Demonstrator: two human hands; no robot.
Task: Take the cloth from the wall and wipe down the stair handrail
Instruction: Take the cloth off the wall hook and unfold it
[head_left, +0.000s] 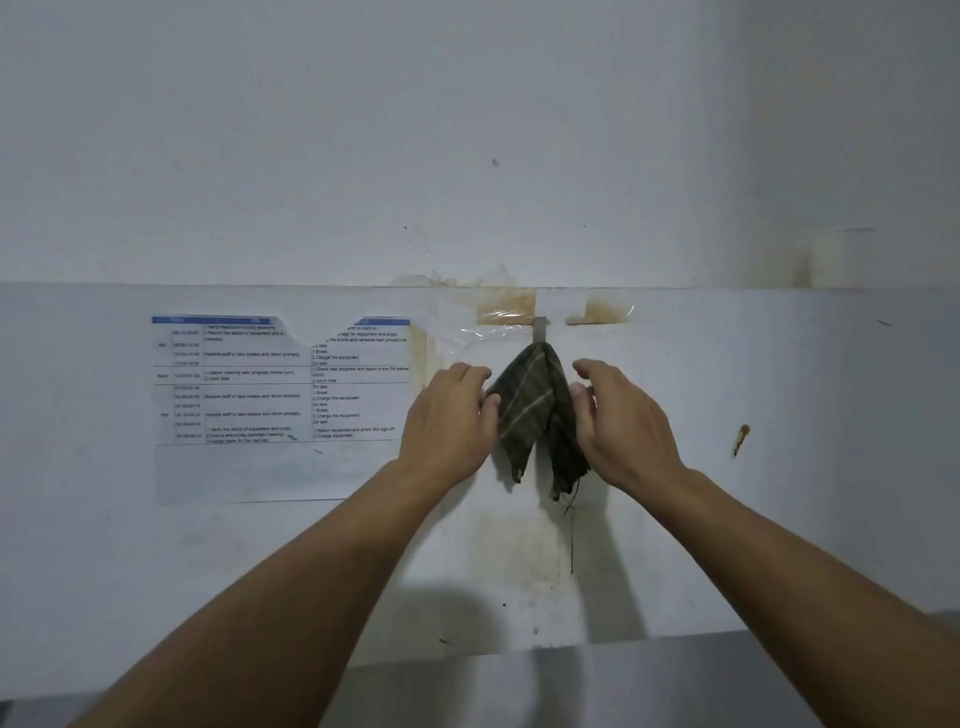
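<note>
I see both forearms reaching up to the cloth (537, 410), which hangs point-up with its long axis vertical and two tails dangling down between my hands. My left hand (449, 421) pinches the cloth's left edge between thumb and curled fingers. My right hand (618, 421) is loosely curled, thumb against the right edge, fingers apart above. The cloth is dark green plaid, frayed, hanging from a grey hook (540, 328) on the white wall (727, 156).

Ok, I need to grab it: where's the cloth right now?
In the head view the cloth hangs from a hook on the wall, just right of centre, between the left hand and right hand.
</note>
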